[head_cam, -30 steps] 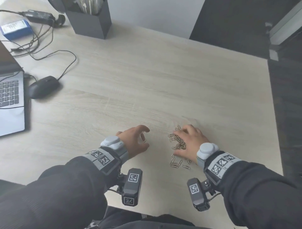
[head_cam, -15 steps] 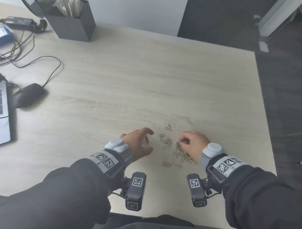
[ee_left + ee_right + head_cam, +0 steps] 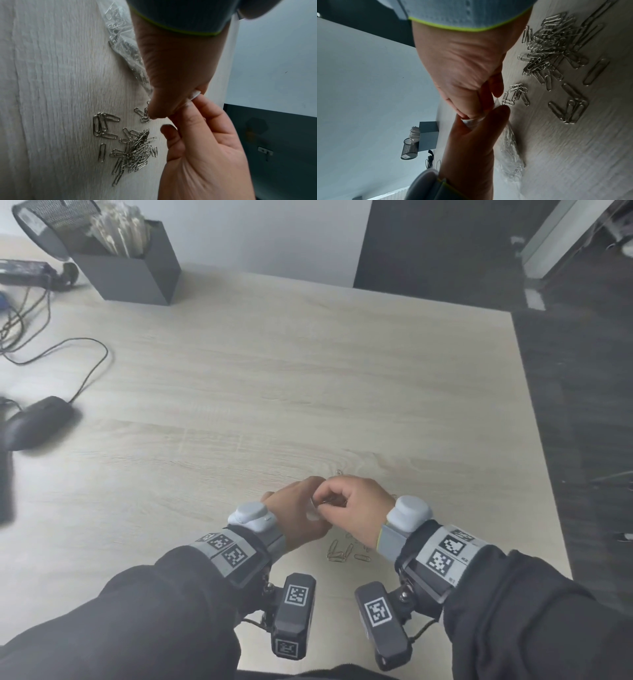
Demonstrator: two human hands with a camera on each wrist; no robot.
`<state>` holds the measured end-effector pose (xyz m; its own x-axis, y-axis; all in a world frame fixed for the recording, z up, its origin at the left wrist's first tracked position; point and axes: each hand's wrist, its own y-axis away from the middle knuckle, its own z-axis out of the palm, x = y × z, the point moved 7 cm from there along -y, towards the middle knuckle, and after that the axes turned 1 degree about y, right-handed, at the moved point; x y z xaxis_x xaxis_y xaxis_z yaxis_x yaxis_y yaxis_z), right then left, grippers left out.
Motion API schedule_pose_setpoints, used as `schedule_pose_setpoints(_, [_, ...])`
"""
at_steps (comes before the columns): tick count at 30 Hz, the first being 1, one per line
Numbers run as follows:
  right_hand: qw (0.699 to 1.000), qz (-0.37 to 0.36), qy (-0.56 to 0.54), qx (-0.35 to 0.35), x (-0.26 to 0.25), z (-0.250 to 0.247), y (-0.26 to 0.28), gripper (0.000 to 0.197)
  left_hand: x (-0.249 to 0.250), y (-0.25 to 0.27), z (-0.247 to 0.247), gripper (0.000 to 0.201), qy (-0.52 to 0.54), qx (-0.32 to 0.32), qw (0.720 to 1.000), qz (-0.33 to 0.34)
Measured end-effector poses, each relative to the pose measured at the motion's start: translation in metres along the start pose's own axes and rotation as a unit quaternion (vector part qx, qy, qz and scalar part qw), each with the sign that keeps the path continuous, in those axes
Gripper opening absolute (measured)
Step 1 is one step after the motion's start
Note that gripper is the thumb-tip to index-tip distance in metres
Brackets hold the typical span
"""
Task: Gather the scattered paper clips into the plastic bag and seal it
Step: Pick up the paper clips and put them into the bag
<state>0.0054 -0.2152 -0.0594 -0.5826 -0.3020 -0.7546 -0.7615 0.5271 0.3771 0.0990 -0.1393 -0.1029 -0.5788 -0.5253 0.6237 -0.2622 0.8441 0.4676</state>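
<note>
A: Biggest first. Pale wood counter (image 3: 308, 378), both hands meet near its front edge. Containers?

B: Dark box (image 3: 137, 278) at the far left corner, pale sticks standing in it, can't tell what they are. Mesh cup (image 3: 51, 220) next to it, tipped, contents not readable. Then the plastic bag (image 3: 126, 51), clear, lying on the counter under the hands, a good number of clips already inside.

A: Hands?

B: Left hand (image 3: 298, 515) pinches the bag's top edge, fingers curled on it. Right hand (image 3: 356, 508) is bunched with fingertips together right at that same edge; head view shows something metallic at the fingertips, looks like clips, but not sharp enough to be certain.

A: Loose ones?

B: Paper clips (image 3: 135, 148) in a tangled pile on the counter just beside the bag's mouth, a few singles lying near the pile. Head view only catches a handful (image 3: 342, 553) below the wrists; the rest sits behind the hands.

A: Anything hard to read?

B: Bag mouth is hidden between the fingers, can't say how wide it is. Mouse (image 3: 37, 422) at the left is blurred, its cable runs off frame. Bag mostly hidden in head view.
</note>
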Motion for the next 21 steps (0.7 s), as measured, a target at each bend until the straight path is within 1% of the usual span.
schedule_pose_setpoints(2, [1.000, -0.004, 0.006, -0.013, -0.001, 0.000, 0.002, 0.016, 0.001, -0.001, -0.001, 0.030, 0.005, 0.002, 1.000, 0.004])
schedule_pose_setpoints(5, [1.000, -0.005, -0.020, -0.011, 0.004, -0.008, 0.007, 0.019, -0.004, -0.001, 0.001, 0.042, 0.004, 0.001, 1.000, 0.009])
schedule_pose_setpoints(8, [0.998, 0.032, -0.009, 0.046, 0.027, -0.031, 0.010, 0.017, -0.011, -0.003, 0.000, 0.052, 0.000, 0.003, 1.000, 0.007])
schedule_pose_setpoints(10, [0.994, 0.070, 0.055, 0.069, 0.050, -0.048, 0.010, 0.017, -0.018, -0.004, -0.002, 0.052, -0.002, 0.000, 1.000, -0.007])
schedule_pose_setpoints(12, [0.983, 0.113, 0.127, 0.064, 0.079, -0.058, 0.011, 0.029, -0.023, -0.004, -0.004, 0.052, -0.003, 0.001, 1.000, -0.016])
schedule_pose_setpoints(14, [0.973, 0.145, 0.174, 0.033, 0.102, -0.058, 0.013, 0.052, -0.027, -0.004, -0.005, 0.052, -0.007, 0.005, 1.000, -0.021])
schedule_pose_setpoints(16, [0.969, 0.144, 0.201, 0.004, 0.112, -0.052, 0.017, 0.075, -0.026, -0.005, -0.005, 0.051, -0.014, 0.001, 1.000, -0.022])
schedule_pose_setpoints(17, [0.969, 0.134, 0.208, -0.007, 0.111, -0.049, 0.018, 0.082, -0.025, -0.005, -0.004, 0.051, -0.019, -0.001, 1.000, -0.022])
schedule_pose_setpoints(19, [0.968, 0.108, 0.224, -0.029, 0.106, -0.040, 0.021, 0.088, -0.024, -0.005, -0.003, 0.050, -0.026, -0.003, 0.999, -0.019])
schedule_pose_setpoints(21, [0.963, 0.088, 0.251, -0.047, 0.101, -0.029, 0.021, 0.086, -0.023, -0.005, -0.002, 0.050, -0.031, -0.007, 0.999, -0.016])
